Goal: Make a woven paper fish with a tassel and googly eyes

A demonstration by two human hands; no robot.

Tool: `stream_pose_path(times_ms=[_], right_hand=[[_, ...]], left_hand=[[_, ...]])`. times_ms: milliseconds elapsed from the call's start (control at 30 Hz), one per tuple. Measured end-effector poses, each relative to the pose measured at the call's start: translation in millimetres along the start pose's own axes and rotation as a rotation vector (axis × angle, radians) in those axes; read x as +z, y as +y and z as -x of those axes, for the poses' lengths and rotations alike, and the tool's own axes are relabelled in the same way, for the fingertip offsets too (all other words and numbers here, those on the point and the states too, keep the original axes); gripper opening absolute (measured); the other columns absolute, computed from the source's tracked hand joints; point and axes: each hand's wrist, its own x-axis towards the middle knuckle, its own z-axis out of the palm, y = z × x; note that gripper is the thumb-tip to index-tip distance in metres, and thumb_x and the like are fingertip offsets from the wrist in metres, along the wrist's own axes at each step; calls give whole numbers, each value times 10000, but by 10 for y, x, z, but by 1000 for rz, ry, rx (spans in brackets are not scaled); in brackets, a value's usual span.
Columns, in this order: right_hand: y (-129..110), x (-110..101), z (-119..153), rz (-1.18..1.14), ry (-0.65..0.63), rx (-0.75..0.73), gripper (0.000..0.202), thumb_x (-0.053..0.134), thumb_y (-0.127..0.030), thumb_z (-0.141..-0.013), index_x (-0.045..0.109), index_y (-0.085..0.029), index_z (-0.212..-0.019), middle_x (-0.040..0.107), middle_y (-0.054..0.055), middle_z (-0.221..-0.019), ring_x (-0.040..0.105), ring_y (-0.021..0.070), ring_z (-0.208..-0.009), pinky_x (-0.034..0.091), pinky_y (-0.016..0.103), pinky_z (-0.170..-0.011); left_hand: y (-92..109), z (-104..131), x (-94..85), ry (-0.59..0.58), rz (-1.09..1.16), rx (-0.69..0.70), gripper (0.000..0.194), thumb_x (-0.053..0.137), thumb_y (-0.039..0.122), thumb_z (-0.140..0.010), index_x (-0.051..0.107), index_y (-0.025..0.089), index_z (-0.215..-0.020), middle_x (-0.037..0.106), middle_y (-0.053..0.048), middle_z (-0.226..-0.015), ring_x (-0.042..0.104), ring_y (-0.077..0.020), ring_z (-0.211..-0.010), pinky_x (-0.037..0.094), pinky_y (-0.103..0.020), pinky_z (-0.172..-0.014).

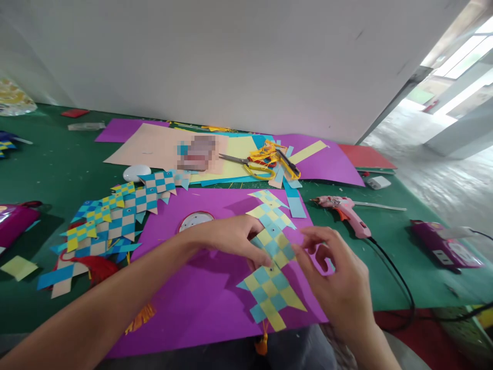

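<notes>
A string of woven paper fish (272, 241) in pale yellow and teal checks runs down over a purple paper sheet (185, 313). My left hand (234, 237) grips it from the left, thumb across the join between the middle and lowest fish. My right hand (339, 277) pinches the right edge of the middle fish between thumb and forefinger, the other fingers curled. The lowest woven paper fish (269, 293) lies near the sheet's front edge, with an orange tassel (262, 343) hanging below it. Part of the upper fish is hidden behind my left hand.
A pink glue gun (348, 210) with a black cord lies right, near a purple power strip (442, 244). Yellow-handled scissors (260, 170), a cutter (288, 163) and paper sheets lie at the back. Left are several woven fish (123, 216) and a red tassel (96, 267).
</notes>
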Motion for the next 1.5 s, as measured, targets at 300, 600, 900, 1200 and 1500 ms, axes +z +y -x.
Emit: stream_pose_path(times_ms=[300,600,900,1200,1500], right_hand=[[-47,15,72,120,-323,-319,124,505,-93,-879,591,-182,-868,595,40,-822,524,191,-789,458,341,-684],[-10,75,67,275,-343,-385,128,490,-108,-877,562,-181,-801,557,29,-776,528,185,-747,424,309,-576],[-35,81,52,372,-328,-526,173,498,-74,-873,511,-194,-750,520,11,-741,475,168,-675,340,325,-511],[58,73,52,365,-395,-679,131,522,-73,-850,520,-176,-770,492,20,-736,446,174,-692,322,320,-508],[65,-37,97,72,-350,-489,142,526,-19,-806,524,-161,-815,529,31,-767,490,153,-720,412,289,-567]], left_hand=[[-7,-39,59,17,35,-34,280,712,364,-669,507,173,-664,583,32,-634,585,-131,-590,355,-211,-489],[-109,-139,154,-69,381,-19,155,719,218,-649,620,160,-752,638,13,-707,618,-135,-605,502,-254,-583],[-130,-166,161,-94,402,-24,121,715,188,-650,625,157,-724,620,23,-654,610,-127,-581,499,-243,-570],[-59,-139,162,-67,359,-78,146,723,157,-627,603,151,-709,606,29,-674,590,-108,-566,503,-231,-575],[-43,-128,147,-72,353,-122,93,702,165,-679,645,149,-751,660,9,-696,635,-124,-616,528,-248,-642]])
